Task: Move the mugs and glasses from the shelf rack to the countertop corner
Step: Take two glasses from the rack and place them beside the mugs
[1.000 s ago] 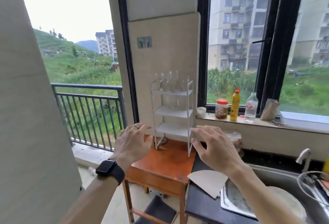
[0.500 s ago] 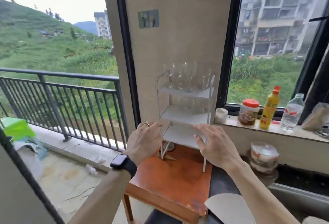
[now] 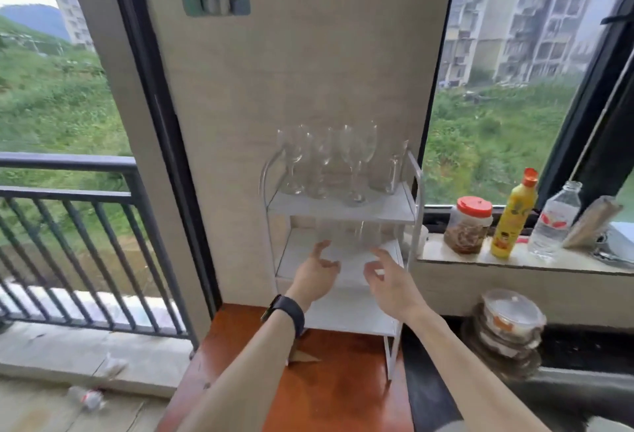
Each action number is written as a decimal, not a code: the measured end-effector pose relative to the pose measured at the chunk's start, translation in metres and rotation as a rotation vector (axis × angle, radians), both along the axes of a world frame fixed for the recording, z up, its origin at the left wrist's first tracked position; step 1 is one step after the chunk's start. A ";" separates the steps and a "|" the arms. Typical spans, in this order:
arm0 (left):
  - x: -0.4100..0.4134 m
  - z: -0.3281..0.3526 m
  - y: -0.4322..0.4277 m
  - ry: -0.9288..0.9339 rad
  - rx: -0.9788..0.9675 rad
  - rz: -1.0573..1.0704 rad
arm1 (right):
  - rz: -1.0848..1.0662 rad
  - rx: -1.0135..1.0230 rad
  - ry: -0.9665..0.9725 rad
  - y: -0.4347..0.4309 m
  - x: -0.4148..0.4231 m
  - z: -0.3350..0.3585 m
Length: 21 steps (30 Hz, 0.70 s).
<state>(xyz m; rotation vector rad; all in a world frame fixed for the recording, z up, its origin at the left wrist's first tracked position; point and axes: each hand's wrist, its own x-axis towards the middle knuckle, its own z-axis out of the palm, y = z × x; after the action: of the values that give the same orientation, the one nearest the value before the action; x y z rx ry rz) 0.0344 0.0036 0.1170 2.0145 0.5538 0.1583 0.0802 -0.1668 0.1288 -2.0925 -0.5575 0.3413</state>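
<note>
A white three-tier shelf rack (image 3: 417, 191) stands on a small orange-brown wooden table (image 3: 343, 394) against the wall. Several clear wine glasses (image 3: 353, 157) and a clear mug (image 3: 384, 174) fill its top tier. More clear glasses (image 3: 346, 236) stand on the middle tier, faint and hard to make out. My left hand (image 3: 314, 277), with a black watch on the wrist, and my right hand (image 3: 391, 280) reach side by side into the middle tier. Both have spread fingers and hold nothing, just short of those glasses.
The dark countertop (image 3: 425, 397) adjoins the table on the right, with stacked lidded containers (image 3: 507, 325) on it. On the window sill (image 3: 514, 260) stand a red-lidded jar (image 3: 468, 226), a yellow bottle (image 3: 513, 215) and a water bottle (image 3: 554, 222). A balcony railing (image 3: 68, 191) lies left.
The view has closed in on the rack. Both hands have risen from in front of the bottom tier and moved together into the middle tier.
</note>
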 end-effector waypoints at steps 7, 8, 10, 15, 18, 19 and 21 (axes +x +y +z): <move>0.072 -0.028 0.049 -0.021 -0.104 -0.142 | -0.166 0.069 0.149 0.053 0.061 -0.014; 0.080 -0.030 0.052 0.004 -0.130 -0.153 | -0.171 0.115 0.223 0.057 0.067 -0.016; 0.088 -0.030 0.054 0.038 -0.128 -0.168 | -0.159 0.176 0.297 0.064 0.075 -0.020; 0.086 -0.024 0.053 0.001 -0.174 -0.141 | -0.183 0.306 0.364 0.066 0.075 -0.022; 0.069 -0.021 0.048 -0.059 -0.110 -0.112 | -0.200 0.383 0.385 0.062 0.067 -0.023; 0.060 -0.021 0.047 -0.098 -0.079 -0.097 | -0.215 0.389 0.370 0.060 0.062 -0.023; 0.042 -0.021 0.042 -0.188 -0.051 -0.070 | -0.241 0.394 0.323 0.055 0.051 -0.025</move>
<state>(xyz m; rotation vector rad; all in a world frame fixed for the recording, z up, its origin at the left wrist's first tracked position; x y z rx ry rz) 0.0759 0.0455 0.0959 1.9415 0.3642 0.2847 0.1312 -0.1116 0.1033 -1.6578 -0.1598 0.3849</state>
